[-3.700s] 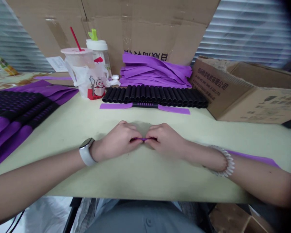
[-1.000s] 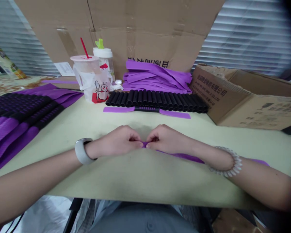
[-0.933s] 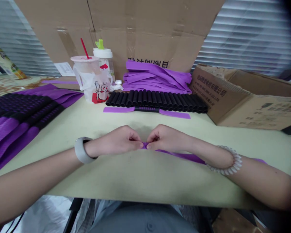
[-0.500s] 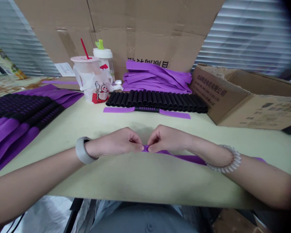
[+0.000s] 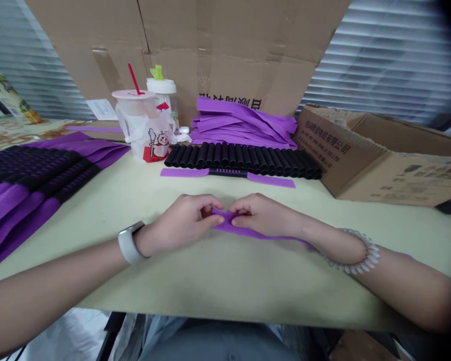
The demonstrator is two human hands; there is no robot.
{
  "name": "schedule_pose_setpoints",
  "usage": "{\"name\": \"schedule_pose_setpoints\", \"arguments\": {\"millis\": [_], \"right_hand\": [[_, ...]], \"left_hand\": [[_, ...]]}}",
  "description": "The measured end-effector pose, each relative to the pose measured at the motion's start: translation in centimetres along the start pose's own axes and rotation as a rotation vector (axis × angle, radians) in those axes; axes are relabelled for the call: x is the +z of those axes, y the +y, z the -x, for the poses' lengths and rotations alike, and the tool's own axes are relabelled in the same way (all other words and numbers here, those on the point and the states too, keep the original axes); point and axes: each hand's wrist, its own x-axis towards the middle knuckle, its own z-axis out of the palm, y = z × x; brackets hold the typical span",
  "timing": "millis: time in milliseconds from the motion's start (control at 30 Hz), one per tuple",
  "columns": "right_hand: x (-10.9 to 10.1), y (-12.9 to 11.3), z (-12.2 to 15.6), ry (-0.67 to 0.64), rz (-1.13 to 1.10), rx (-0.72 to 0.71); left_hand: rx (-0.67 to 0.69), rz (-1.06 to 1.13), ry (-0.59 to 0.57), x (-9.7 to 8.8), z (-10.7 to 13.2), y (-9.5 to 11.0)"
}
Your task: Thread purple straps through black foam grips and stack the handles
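Observation:
My left hand (image 5: 180,225) and my right hand (image 5: 261,215) meet at the middle of the pale table (image 5: 218,281), both pinching the near end of a purple strap (image 5: 244,231). The strap runs off to the right under my right wrist. My left wrist carries a white watch, my right a pale coiled band. Behind my hands lies a row of black ribbed tubes (image 5: 244,156) with one finished strap-and-tube piece (image 5: 227,174) in front of it.
A heap of loose purple straps (image 5: 240,123) lies behind the tubes. Two drink cups (image 5: 146,123) stand at the back left. Finished purple-and-black pieces (image 5: 33,175) cover the left. An open cardboard box (image 5: 383,150) sits at the right, and cardboard sheets stand behind.
My fingers have shifted along the strap; more of its flat purple end now shows between my hands, lifted slightly off the table. The view has tilted a little.

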Motion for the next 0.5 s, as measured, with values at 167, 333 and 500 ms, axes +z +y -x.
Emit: {"name": "schedule_pose_setpoints", "arguments": {"millis": [167,333,500], "right_hand": [[-1.0,0.4,-0.1,-0.11,-0.009,0.036],[-4.1,1.8,0.2,-0.327,0.035,0.117],[-7.5,3.9,0.9,-0.431,0.093,0.199]], "left_hand": [[-0.032,0.036,0.027,0.7,0.2,-0.3],[0.011,-0.062,-0.029,0.3,-0.1,-0.6],[0.004,-0.217,-0.036,-0.2,-0.5,-1.1]]}}
